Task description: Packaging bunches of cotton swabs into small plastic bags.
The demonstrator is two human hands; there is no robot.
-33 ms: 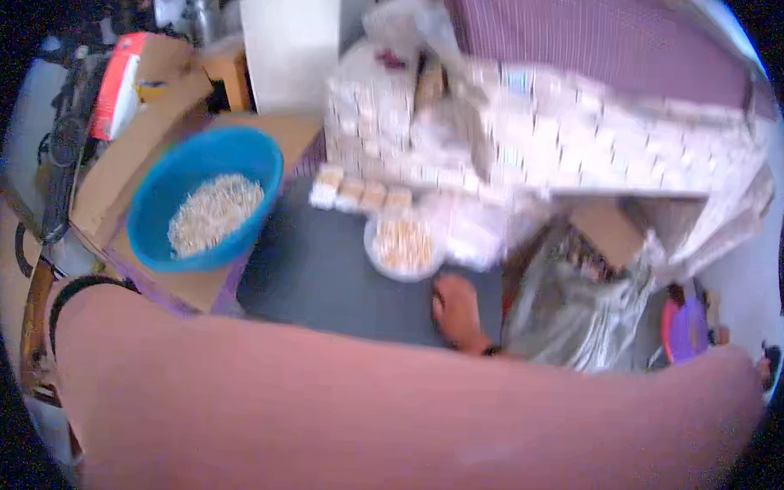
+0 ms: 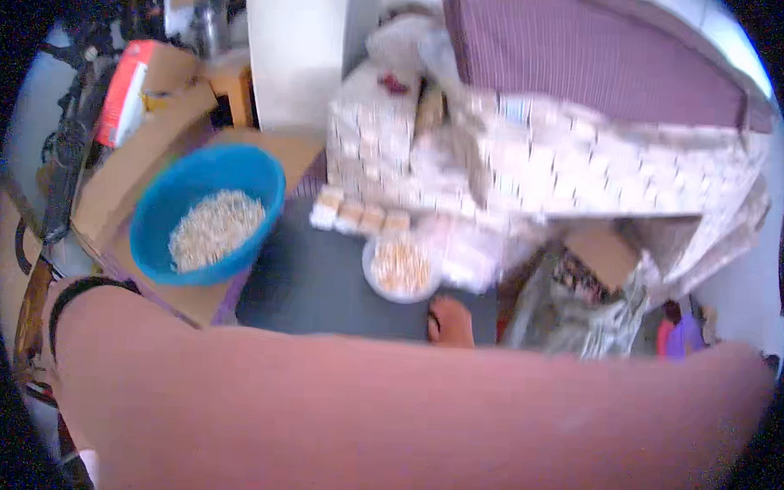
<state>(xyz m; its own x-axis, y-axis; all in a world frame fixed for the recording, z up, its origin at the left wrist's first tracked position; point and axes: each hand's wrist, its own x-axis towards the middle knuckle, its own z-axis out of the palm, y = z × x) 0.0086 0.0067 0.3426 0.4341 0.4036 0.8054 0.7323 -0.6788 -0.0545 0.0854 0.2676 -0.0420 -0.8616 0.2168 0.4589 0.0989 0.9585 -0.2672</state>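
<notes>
My right hand (image 2: 451, 321) shows just above a broad pink shape (image 2: 403, 410) that fills the lower part of the view. Its fingers look curled in; whatever they may hold is hidden and blurred. Close by, up and to the left, sits a white bowl (image 2: 369, 277) of small white and orange-tan pieces, on a dark grey surface (image 2: 296, 285). Behind the bowl lies a short row of small tan-and-white blocks (image 2: 360, 216). Pale pink sheets or plastic (image 2: 465, 254) lie to the bowl's right. My left hand does not show.
At left, a blue tub (image 2: 145, 267) of pale bits stands on a cardboard box (image 2: 144, 163). A long white, block-patterned stack (image 2: 576, 161) spans the back under a purple striped cloth (image 2: 588, 57). A clear plastic bag (image 2: 570, 325) with dark pieces lies at right.
The scene sits slightly lower in the view. My right hand is a little nearer the bowl, and less of its wrist shows above the pink shape.
</notes>
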